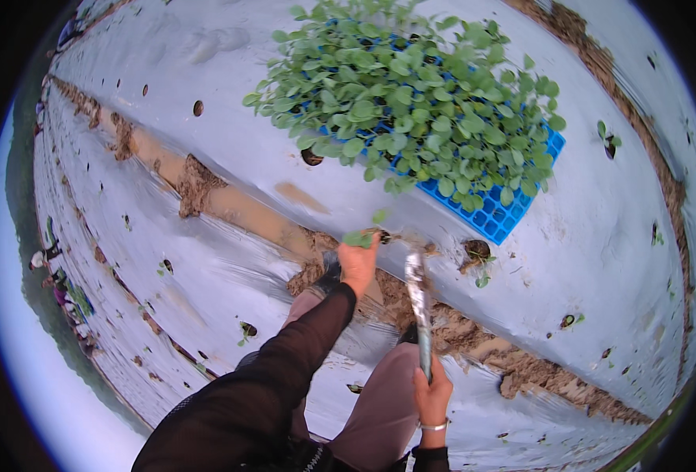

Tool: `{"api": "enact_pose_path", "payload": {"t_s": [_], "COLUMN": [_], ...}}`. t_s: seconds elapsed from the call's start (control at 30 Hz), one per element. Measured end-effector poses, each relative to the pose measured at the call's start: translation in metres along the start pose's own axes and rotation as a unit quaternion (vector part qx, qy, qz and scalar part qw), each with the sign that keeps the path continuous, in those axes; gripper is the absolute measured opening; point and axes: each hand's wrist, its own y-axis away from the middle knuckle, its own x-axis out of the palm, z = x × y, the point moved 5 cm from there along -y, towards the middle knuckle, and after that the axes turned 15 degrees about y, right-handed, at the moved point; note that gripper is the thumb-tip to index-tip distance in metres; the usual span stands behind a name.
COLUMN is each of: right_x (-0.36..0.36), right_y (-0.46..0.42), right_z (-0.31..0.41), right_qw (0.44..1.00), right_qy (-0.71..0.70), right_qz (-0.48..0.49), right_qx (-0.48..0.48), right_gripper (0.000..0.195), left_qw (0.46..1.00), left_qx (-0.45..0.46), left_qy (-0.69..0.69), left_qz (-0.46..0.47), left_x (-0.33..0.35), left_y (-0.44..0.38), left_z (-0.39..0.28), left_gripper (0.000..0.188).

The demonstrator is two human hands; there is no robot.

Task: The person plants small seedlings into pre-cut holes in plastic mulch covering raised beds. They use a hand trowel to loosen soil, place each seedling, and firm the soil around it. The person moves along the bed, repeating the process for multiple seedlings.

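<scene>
My left hand (359, 262), in a dark sleeve, pinches a leafy seedling (358, 238) whose root end points right, over the plastic mulch film near its edge. In my right hand (432, 392), with a bracelet at the wrist, is the handle end of a long metal tool (420, 312). Its far end reaches the film to the right of the seedling, and mud sticks to it; the tip's shape is unclear. Beyond my hands a blue plug tray (495, 215) full of green seedlings (407, 106) lies on the film, several of its near right cells without plants.
A planting hole (476, 250) with a small plant beside it is right of the tool. A muddy, water-filled furrow (247, 215) runs diagonally under my legs. More holes and young plants dot the film-covered beds. Several people (67, 295) are far off at the left.
</scene>
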Motion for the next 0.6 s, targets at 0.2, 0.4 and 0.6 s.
{"api": "enact_pose_path", "payload": {"t_s": [0.2,0.4,0.6], "right_x": [0.034,0.093,0.127], "right_y": [-0.060,-0.116,-0.154], "right_z": [0.154,0.242,0.291], "right_qw": [0.959,0.895,0.873], "right_qy": [0.175,0.328,0.405], "right_qz": [0.007,0.006,0.022], "right_qx": [-0.222,-0.304,-0.270], "right_gripper": [0.046,0.043,0.030], "left_qw": [0.993,0.987,0.982], "left_qx": [-0.023,-0.024,-0.055], "left_qy": [-0.006,0.075,0.088], "left_qz": [-0.119,-0.139,-0.157], "left_x": [-0.134,-0.185,-0.247], "left_y": [-0.076,-0.113,-0.112], "left_z": [-0.012,-0.075,-0.119], "left_gripper": [0.008,0.006,0.009]}}
